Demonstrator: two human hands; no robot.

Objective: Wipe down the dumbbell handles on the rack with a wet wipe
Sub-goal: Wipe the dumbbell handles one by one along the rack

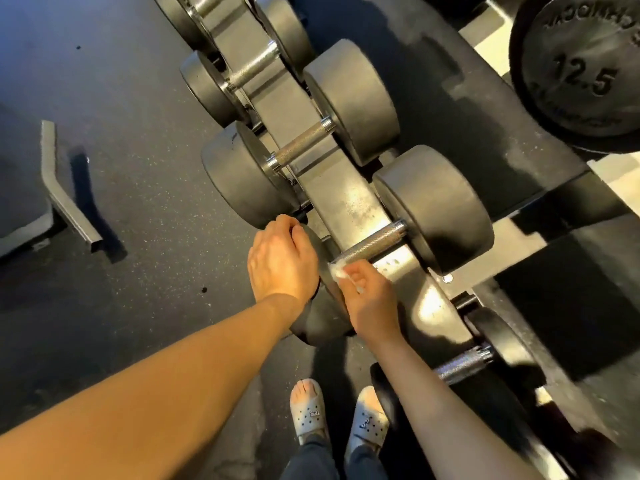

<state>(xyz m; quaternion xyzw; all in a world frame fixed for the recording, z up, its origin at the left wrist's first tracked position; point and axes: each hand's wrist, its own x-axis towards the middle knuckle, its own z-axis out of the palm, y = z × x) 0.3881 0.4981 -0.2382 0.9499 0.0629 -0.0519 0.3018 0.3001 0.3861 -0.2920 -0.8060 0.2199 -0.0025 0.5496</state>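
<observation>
our right hand pinches the crumpled white wet wipe against the near end of the knurled steel handle on the rack; our left hand grips the dumbbell's black head.

Grey metal rack runs diagonally, black round-headed dumbbells sitting across it in a row, knurled handles bridging its middle. Rack stands on dark speckled rubber floor.
</observation>
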